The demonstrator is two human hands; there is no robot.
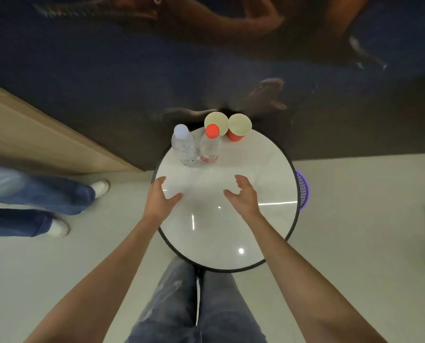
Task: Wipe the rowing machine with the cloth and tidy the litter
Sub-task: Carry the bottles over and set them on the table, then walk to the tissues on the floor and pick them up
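A round white table (268,169) with a dark rim stands in front of me. At its far edge are a clear bottle with a pale cap (184,147), a clear bottle with a red cap (209,146), and two red paper cups, one (216,123) behind the red cap and one (238,131) to its right. My left hand (160,198) and my right hand (243,196) hover over the table's middle, both empty with fingers spread. No cloth or rowing machine is in view.
A purple mesh basket (303,189) peeks out from behind the table's right edge. Another person's legs in blue jeans and white shoes (57,194) stand at the left. A dark mural wall rises behind the table; a wooden panel (33,139) runs at the left.
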